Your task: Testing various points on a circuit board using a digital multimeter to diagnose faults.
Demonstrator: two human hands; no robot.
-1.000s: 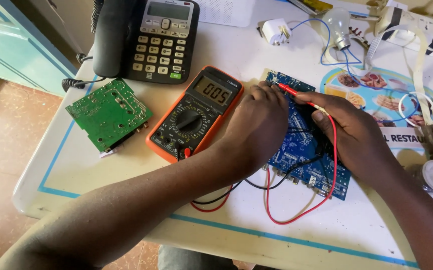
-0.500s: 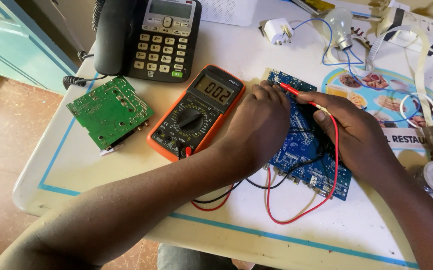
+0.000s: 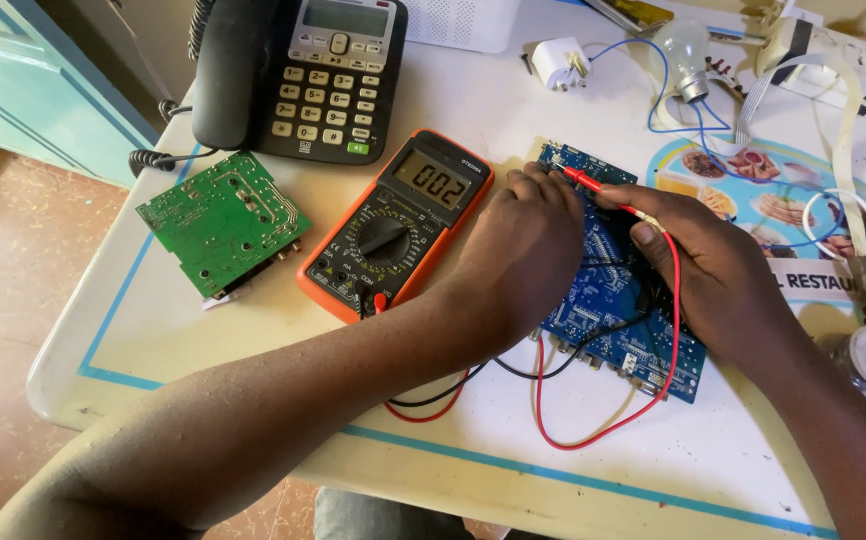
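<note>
Currently I see my right hand (image 3: pixel 723 270) pinching the red probe (image 3: pixel 598 188) onto the blue circuit board (image 3: pixel 608 290) at table centre-right, left hand (image 3: pixel 523 245) curled fingertips-down on its far edge, orange multimeter (image 3: pixel 398 220) just left.

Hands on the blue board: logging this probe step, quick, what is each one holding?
Left hand: fingers curled down on the blue circuit board; whatever it grips is hidden.
Right hand: closed on the red probe, tip at the board.
</note>
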